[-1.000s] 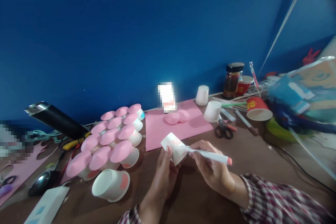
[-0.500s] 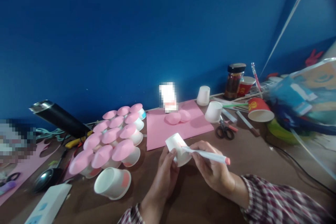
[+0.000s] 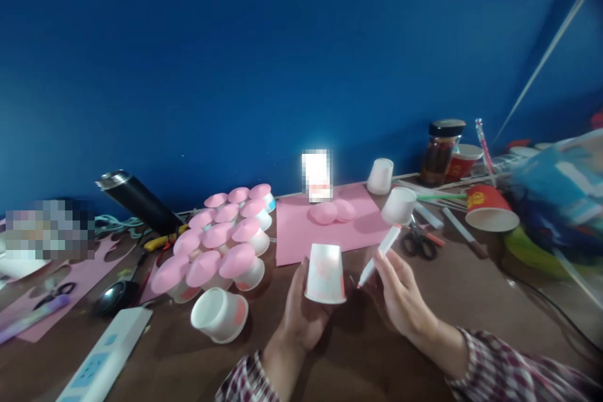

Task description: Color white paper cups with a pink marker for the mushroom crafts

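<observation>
My left hand [image 3: 300, 314] holds a small white paper cup [image 3: 325, 273] upside down, its base up, with faint pink marks on its side. My right hand [image 3: 400, 292] holds a white marker [image 3: 379, 256] with its pink tip pointing down and left, just right of the cup and apart from it. Both hands hover over the brown table [image 3: 358, 358]. Behind the cup lies a pink paper sheet [image 3: 301, 229] with two pink discs [image 3: 332, 211] on it.
A cluster of upturned white cups with pink tops [image 3: 223, 245] stands at the left, one white cup [image 3: 219, 315] lying on its side before it. Scissors [image 3: 418, 242], two white cups [image 3: 398, 206], a jar [image 3: 439, 152], red cups [image 3: 490, 210], a black flask [image 3: 139, 201] and a power strip [image 3: 106, 361] surround.
The cup has been turned from tilted sideways to base up. My right hand has swung the marker from lying across the cup to upright beside it. The view has shifted right.
</observation>
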Motion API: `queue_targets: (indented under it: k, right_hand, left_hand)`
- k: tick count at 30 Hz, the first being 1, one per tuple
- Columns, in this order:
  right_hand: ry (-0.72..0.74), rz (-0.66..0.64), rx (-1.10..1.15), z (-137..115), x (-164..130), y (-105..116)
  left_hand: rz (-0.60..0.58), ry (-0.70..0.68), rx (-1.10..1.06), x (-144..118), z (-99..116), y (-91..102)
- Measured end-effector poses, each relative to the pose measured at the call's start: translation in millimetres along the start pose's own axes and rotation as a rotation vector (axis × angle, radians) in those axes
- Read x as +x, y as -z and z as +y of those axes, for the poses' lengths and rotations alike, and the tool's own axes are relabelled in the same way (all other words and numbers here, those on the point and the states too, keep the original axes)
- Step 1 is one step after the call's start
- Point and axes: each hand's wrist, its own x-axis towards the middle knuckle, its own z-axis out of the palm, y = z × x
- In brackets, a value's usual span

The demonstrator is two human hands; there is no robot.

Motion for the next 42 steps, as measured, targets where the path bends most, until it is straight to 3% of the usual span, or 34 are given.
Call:
queue_targets:
  k: [3, 8, 17, 24, 29, 42]
  right_hand:
    - [-0.057, -0.046, 0.008, 6.3, 1.1, 1.1]
    - [-0.141, -0.278, 0.046, 14.9, -5.2, 0.1]
    - [0.145, -0.512, -0.122, 16.0, -13.5, 1.4]
    - [0.238, -0.554, -0.27, 22.2, -15.1, 0.9]
    - [0.256, -0.606, -0.36, 20.3, -16.5, -1.3]
    - [0.201, -0.498, -0.207, 13.1, -18.4, -11.4]
  left_hand:
    - [-0.05, -0.017, 0.0, 0.5, 0.1, -1.5]
    - [0.022, -0.113, -0.035, 3.4, 1.4, -7.6]
    - [0.083, -0.199, 0.021, 6.5, 0.1, -3.1]
    - [-0.004, -0.267, 0.216, 2.7, -1.1, -2.3]
    - [0.0, -0.281, 0.305, 1.7, -0.7, -4.0]
    - [-0.001, -0.375, 0.26, 2.4, -2.2, -8.6]
